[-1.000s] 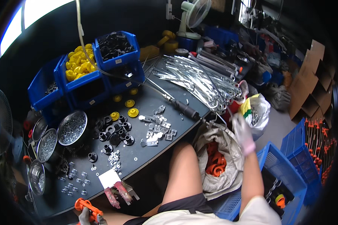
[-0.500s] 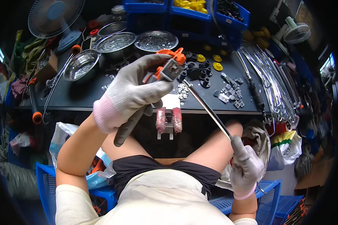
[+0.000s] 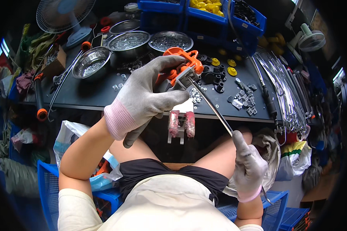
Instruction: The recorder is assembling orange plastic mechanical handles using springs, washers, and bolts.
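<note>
Both of my hands wear grey gloves with pink cuffs. My left hand, raised over the front of the bench, is closed around an orange-and-grey plastic handle. A dark grey grip-like piece sticks out below that hand. My right hand, low over my right thigh, holds a slim metal rod, index finger stretched along it. Its far tip meets the handle's grey end block; I cannot tell how deep it goes in. The rod's near end, bent into a hook, shows below my right hand.
A fixture with two red-wrapped posts stands at the bench's front edge. Metal bowls of small parts, yellow caps, black fittings and grey clips lie beyond. Bent metal rods are piled right; blue bins stand behind.
The rod's tip has come up to the handle's grey end block, where a gap showed before. The handle has turned in my left hand, so more orange shows. The whole view has shifted slightly.
</note>
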### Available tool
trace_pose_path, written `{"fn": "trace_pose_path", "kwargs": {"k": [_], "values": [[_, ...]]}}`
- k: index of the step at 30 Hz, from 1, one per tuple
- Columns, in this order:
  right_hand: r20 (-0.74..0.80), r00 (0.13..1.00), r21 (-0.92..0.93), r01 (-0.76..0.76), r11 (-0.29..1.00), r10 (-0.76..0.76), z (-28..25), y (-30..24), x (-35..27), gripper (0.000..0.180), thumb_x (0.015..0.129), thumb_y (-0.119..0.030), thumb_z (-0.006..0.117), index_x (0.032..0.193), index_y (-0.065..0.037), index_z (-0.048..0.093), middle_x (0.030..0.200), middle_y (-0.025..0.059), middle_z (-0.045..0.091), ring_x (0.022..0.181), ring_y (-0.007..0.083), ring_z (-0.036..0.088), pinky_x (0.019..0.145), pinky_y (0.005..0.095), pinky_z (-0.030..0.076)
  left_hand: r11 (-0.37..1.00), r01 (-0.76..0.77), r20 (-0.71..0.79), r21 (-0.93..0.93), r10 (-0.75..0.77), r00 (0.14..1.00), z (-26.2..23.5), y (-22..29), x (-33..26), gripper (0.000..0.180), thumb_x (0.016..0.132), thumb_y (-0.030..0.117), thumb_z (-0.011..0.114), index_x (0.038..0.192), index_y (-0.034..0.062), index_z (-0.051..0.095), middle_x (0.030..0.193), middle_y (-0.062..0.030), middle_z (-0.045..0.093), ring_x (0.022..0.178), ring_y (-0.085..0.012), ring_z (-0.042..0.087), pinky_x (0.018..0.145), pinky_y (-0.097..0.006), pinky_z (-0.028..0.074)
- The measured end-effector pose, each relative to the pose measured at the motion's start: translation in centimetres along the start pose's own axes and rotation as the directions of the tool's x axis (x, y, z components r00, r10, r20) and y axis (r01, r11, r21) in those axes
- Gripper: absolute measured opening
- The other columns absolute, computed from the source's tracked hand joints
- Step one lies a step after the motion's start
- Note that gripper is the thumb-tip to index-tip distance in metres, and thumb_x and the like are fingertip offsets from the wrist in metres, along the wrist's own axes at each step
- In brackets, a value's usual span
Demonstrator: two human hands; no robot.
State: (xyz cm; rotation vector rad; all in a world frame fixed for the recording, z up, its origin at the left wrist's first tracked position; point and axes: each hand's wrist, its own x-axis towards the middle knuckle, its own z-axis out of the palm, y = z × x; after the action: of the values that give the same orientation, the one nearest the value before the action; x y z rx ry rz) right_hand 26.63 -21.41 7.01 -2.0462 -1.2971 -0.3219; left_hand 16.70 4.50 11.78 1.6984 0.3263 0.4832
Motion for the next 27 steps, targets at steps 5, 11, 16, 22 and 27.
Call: {"fn": "trace_pose_path", "kwargs": {"k": [5,11,16,22,27], "values": [[0.052,0.998,0.038,-0.047,0.998,0.045,0.2,-0.1,0.0,0.069,0.064,0.014,0.057,0.127,-0.013,0.064,0.059,0.0059,0.043,0.049,0.0185,0.047,0.048,0.0327,0.042,0.929,-0.293,-0.045,0.226,0.31,0.95,0.0,-2.8,1.2,0.065,0.074,-0.001,0.073,0.134,-0.0004,0.047,0.114,-0.007,0.059,0.101,-0.0102,0.058,0.092,-0.026,0.047],[0.095,0.982,0.308,-0.185,0.933,0.164,1.2,0.8,-0.5,0.067,0.066,0.014,0.056,0.127,-0.012,0.064,0.06,0.0066,0.047,0.049,0.0201,0.048,0.049,0.032,0.043,0.892,-0.334,-0.064,0.305,0.369,0.927,0.2,-3.4,1.0,0.064,0.07,0.012,0.077,0.129,0.0045,0.052,0.108,-0.0117,0.058,0.1,-0.0197,0.06,0.091,-0.031,0.048],[0.014,0.997,0.015,-0.076,0.997,0.076,1.8,-0.1,-1.1,0.064,0.07,0.014,0.056,0.128,-0.013,0.063,0.061,0.0073,0.049,0.051,0.0218,0.049,0.051,0.0299,0.043,0.86,-0.35,-0.063,0.37,0.399,0.915,-0.1,-4.3,1.1,0.065,0.069,0.011,0.077,0.129,0.0072,0.053,0.109,-0.0117,0.059,0.1,-0.0205,0.061,0.09,-0.031,0.049],[0.038,0.996,0.204,-0.083,0.975,0.077,3.5,1.5,-0.3,0.054,0.079,0.005,0.061,0.13,-0.013,0.061,0.062,0.003,0.048,0.049,0.0145,0.046,0.046,0.0264,0.036,0.602,-0.402,-0.016,0.69,0.567,0.823,0.0,-3.8,0.9,0.067,0.068,0.012,0.08,0.129,0.0112,0.054,0.111,-0.0102,0.061,0.082,-0.0215,0.069,0.071,-0.031,0.057],[0.499,0.788,0.772,-0.594,0.228,0.361,6.1,1.2,-1.0,0.049,0.087,0.005,0.056,0.134,-0.007,0.056,0.063,-0.0018,0.046,0.053,0.0069,0.041,0.047,0.0222,0.034,0.528,-0.379,-0.028,0.76,0.609,0.793,0.3,-4.7,0.8,0.067,0.067,0.011,0.081,0.129,0.0126,0.055,0.109,-0.0076,0.062,0.07,-0.0171,0.068,0.064,-0.029,0.057]]}}
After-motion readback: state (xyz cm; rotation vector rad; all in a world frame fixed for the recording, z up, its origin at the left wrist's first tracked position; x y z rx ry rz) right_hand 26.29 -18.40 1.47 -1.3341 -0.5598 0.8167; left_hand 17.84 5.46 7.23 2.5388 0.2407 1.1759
